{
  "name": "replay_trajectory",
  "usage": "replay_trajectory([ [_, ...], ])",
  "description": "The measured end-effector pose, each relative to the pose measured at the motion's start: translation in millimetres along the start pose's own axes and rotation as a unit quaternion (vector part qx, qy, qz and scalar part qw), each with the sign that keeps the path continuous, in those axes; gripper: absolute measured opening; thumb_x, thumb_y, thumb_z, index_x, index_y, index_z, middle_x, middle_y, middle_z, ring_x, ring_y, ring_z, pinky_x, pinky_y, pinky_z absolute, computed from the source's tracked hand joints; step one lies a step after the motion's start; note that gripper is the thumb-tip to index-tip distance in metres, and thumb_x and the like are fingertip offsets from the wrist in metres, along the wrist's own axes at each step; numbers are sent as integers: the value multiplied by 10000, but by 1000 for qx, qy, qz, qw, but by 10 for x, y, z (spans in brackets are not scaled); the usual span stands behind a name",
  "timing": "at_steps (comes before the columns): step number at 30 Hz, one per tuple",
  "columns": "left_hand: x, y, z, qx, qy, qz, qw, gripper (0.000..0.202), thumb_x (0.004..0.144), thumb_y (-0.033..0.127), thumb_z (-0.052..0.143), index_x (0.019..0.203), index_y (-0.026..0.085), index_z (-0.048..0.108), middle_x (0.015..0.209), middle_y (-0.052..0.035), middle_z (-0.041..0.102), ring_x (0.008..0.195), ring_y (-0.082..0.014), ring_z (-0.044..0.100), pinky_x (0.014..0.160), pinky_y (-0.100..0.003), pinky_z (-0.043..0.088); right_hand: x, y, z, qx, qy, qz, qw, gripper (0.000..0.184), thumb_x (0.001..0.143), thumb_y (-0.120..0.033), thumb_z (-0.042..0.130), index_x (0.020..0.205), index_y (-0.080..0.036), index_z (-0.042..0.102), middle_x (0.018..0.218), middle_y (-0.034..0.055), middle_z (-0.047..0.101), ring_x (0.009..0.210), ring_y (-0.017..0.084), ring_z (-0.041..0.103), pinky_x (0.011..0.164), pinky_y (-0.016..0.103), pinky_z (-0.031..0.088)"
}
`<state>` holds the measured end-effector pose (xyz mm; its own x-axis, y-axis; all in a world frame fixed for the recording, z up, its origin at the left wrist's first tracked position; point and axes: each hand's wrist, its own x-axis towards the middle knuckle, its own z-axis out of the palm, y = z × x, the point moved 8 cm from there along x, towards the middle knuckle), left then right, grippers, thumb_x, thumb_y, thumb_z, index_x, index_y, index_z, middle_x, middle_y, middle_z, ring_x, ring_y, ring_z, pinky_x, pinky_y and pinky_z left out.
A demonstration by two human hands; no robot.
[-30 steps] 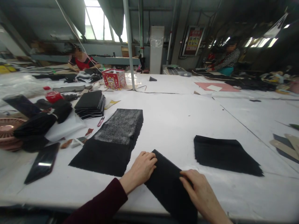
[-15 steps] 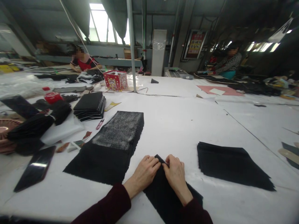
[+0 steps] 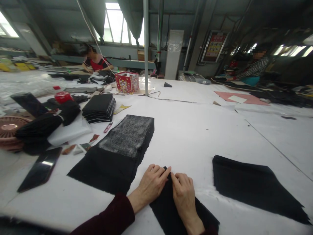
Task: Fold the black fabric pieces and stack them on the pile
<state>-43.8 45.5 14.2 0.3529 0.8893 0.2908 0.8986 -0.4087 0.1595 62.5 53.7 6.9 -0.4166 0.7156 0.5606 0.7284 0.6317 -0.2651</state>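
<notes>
A black fabric piece (image 3: 163, 206) lies on the white table in front of me, its far end narrowed to a folded corner. My left hand (image 3: 152, 183) is on the left side of that corner, fingers curled and index fingertip pressed onto the fold. Close beside it, my right hand (image 3: 184, 195) grips the right side of the corner, thumb and fingers drawn together. To the left lies a thick stack of black fabric (image 3: 105, 169), its far half covered by a speckled grey surface. Another black fabric stack (image 3: 254, 187) lies to the right.
Left on the table are a dark phone (image 3: 40, 169), small snips (image 3: 108, 127), a pile of black folded pieces (image 3: 99, 106) and a pink round basket-like object (image 3: 11, 129). Farther back stand a red patterned box (image 3: 127, 82) and a pole (image 3: 146, 49). Two people sit across the room.
My view has swung slightly left. My fingertips have come closer together at the corner, and the fold there now lies flatter under them.
</notes>
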Motion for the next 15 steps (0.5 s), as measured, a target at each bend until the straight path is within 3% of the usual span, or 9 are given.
replay_trajectory([
  [6,-9,-42,47,8,1,-8,1000,393,976,241,468,1369,233,460,1026,-47,600,963,-225,518,931,-427,341,-21,-52,56,-30,-10,-44,999,297,939,-90,444,1180,-114,618,871,79,572,830,214,495,745,366,372],
  [15,-10,-85,65,-2,10,-22,1000,361,982,262,466,1342,242,483,1038,-45,592,974,-224,512,928,-429,328,-21,-72,65,-29,-22,-51,998,298,951,-93,411,1170,-114,612,868,78,568,816,215,474,739,377,371],
])
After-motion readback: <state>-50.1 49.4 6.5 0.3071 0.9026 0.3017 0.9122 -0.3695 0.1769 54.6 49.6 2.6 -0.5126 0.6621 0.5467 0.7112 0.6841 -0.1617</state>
